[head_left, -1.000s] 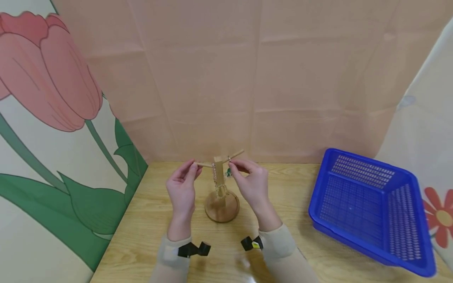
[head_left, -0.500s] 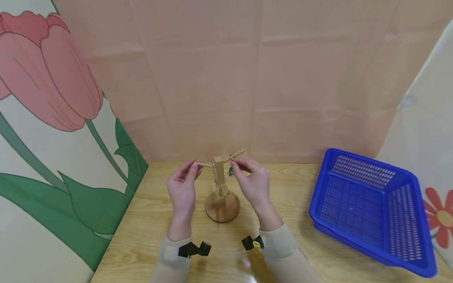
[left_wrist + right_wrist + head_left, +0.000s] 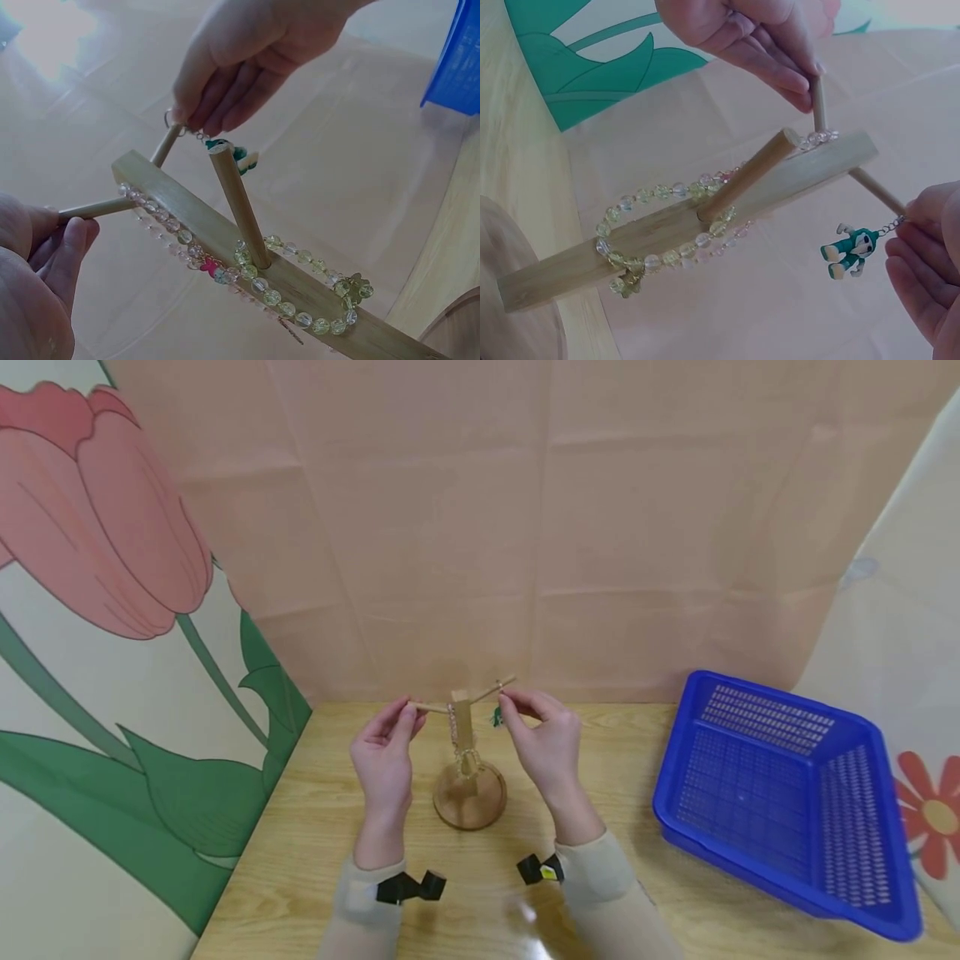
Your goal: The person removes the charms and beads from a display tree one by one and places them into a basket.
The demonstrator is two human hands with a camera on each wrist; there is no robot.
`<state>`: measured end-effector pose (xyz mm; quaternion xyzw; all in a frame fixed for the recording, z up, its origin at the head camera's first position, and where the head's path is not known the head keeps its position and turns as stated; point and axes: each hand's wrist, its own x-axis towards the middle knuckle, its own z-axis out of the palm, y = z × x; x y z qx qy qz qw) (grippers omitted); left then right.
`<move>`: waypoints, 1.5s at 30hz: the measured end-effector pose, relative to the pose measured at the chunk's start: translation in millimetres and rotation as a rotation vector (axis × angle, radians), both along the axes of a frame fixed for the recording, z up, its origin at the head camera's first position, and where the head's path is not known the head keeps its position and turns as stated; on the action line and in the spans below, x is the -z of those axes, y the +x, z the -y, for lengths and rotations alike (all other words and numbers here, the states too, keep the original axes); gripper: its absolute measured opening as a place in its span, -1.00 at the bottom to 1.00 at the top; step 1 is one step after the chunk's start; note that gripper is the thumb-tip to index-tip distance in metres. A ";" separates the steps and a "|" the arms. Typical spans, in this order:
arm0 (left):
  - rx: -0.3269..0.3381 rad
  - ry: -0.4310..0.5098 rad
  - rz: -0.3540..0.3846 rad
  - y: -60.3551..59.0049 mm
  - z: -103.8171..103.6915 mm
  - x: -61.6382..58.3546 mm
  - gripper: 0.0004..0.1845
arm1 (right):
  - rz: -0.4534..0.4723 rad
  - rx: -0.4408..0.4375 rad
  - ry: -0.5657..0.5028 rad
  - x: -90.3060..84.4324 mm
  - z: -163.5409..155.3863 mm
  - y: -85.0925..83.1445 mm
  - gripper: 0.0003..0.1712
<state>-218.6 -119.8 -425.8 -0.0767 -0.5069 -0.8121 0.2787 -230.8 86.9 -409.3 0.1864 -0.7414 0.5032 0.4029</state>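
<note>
A small wooden stand (image 3: 465, 735) with a round base rises mid-table, pegs sticking out of its post. A clear bead bracelet (image 3: 251, 274) hangs round one peg, seen also as the bracelet (image 3: 667, 232). My left hand (image 3: 411, 710) pinches the tip of the left peg (image 3: 97, 208). My right hand (image 3: 506, 697) pinches the ring and chain of a keychain with a small green figure (image 3: 850, 252) near the outer end of the right peg (image 3: 502, 687). The green figure (image 3: 236, 154) dangles under the fingers.
A blue plastic basket (image 3: 787, 793) with nothing in it sits tilted at the table's right. The wooden table (image 3: 300, 860) is walled by a pink cloth behind and flower-print panels on both sides.
My right hand has slid the keychain outward along the right peg, toward its tip. The left hand keeps its hold on the left peg.
</note>
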 end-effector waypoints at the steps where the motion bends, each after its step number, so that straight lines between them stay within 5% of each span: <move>1: 0.000 0.000 -0.001 0.0 0.0 0.0 -0.78 | 0.002 0.001 -0.002 -0.6 -1.0 0.0 -0.96; 31: 0.002 0.002 0.005 -1.0 0.6 -0.7 -0.81 | -0.043 0.133 0.059 -23.4 -54.2 -3.3 -0.94; 45: -0.008 0.001 0.012 -1.2 0.0 0.0 -0.82 | -0.024 0.210 0.145 -39.0 -92.0 9.8 -0.92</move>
